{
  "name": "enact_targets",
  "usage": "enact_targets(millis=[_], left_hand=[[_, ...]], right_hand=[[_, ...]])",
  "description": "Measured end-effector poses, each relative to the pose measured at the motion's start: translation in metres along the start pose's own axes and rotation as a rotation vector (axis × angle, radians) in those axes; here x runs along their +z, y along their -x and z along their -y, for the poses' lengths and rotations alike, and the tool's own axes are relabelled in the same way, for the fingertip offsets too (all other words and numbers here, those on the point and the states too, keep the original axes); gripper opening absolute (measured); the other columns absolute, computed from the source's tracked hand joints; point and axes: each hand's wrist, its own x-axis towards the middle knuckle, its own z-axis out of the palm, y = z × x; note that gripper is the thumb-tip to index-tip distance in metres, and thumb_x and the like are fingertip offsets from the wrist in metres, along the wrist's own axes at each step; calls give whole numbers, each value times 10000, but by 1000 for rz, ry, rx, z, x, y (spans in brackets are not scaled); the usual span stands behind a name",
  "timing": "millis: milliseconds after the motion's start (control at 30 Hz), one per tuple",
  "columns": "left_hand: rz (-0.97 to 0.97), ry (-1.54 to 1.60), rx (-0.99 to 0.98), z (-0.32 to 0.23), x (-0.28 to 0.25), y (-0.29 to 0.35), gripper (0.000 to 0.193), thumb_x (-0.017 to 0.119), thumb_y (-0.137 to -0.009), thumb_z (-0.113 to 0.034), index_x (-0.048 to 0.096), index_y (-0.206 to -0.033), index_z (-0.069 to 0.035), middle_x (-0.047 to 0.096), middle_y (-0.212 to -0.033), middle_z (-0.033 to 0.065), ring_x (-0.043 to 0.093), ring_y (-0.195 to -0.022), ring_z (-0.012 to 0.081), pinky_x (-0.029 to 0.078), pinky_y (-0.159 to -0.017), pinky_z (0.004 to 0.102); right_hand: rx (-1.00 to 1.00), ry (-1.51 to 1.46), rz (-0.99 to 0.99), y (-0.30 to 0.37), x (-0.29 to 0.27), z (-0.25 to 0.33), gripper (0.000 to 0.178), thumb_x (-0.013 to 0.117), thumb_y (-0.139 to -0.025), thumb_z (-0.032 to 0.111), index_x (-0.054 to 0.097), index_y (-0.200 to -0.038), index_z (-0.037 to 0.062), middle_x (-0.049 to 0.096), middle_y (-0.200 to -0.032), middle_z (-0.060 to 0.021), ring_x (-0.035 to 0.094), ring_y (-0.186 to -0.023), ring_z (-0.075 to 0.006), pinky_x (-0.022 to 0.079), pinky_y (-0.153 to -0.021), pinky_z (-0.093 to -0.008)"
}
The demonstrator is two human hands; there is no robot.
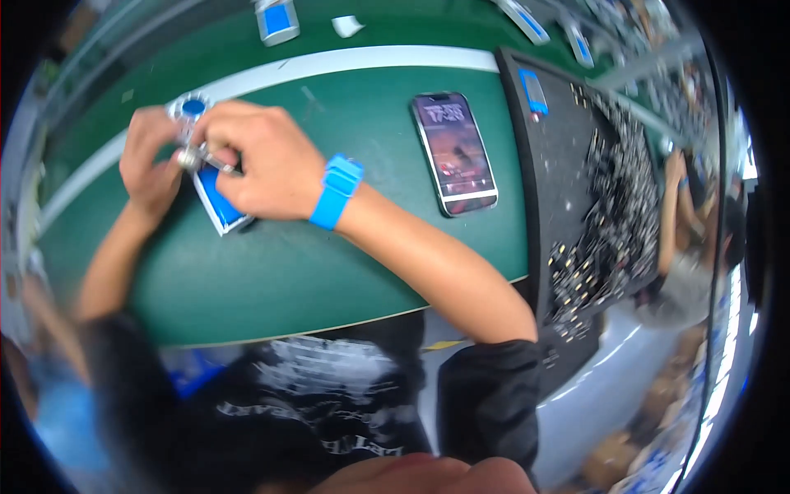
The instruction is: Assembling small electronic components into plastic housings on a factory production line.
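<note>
My left hand is blurred and curled, its fingertips meeting at a cluster of small shiny parts I cannot name. My right hand, with a blue band on the wrist, pinches a short shiny metal piece against that cluster. Beneath and between both hands lies a silver-edged blue block, its upper part hidden by my fingers. Just beyond the fingertips shows a silver-rimmed round blue disc; whether it joins the block is hidden.
A phone lies on the green table mat. To the right, a black tray holds many small dark and metallic parts and a blue piece. More blue-and-silver units sit at the back. A co-worker is at far right.
</note>
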Motion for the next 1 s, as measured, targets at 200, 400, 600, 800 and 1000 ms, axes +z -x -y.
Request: enact_targets(millis=[200, 400, 600, 800, 1000], left_hand=[[125, -23, -86, 1, 5, 11, 210, 769, -758, -95, 696, -943, -28, 589, -916, 95, 599, -901, 282, 497, -803, 409], [457, 338, -191, 71, 31, -40, 321, 623, -894, -332, 724, -911, -28, 689, -952, 158, 664, -914, 352, 502, -781, 418], [56, 65, -1432, 318, -36, 33, 606, 513, -941, -635, 738, -927, -73, 670, -689, 76, 626, -522, 260, 435, -421, 413], [-199, 679, -1195, 383, 14, -39, 531, 488, -1034, -421, 454, -1449, -91, 525, -1425, 118, 547, -1272, 244, 515, -944, 409], [630, 230, -1174, 208, 116, -121, 1044, 720, -770, -668, 310, -1538, -90, 538, -1393, 240, 607, -1164, 422, 492, -919, 639]], right_hand=[[60, 46, 13, 0, -10, -6, 167, 640, -671, 36, 479, -709, 13, 623, -811, -153, 582, -718, -374, 477, -640, -415], [130, 294, 79, -7, -53, -6, 210, 630, -832, 148, 609, -974, -6, 655, -914, -211, 658, -861, -377, 526, -738, -463], [377, 911, 457, 17, -110, 72, 304, 603, -887, 194, 604, -1128, 9, 663, -1066, -208, 663, -1008, -384, 547, -851, -494], [641, 1228, 479, 118, -227, 143, 379, 580, -842, 109, 618, -1213, 46, 655, -1114, -170, 646, -1043, -384, 541, -897, -461], [561, 1733, 357, 179, -347, 176, 505, 590, -777, -46, 578, -1270, 61, 578, -1230, -157, 540, -1204, -353, 505, -938, -484]])
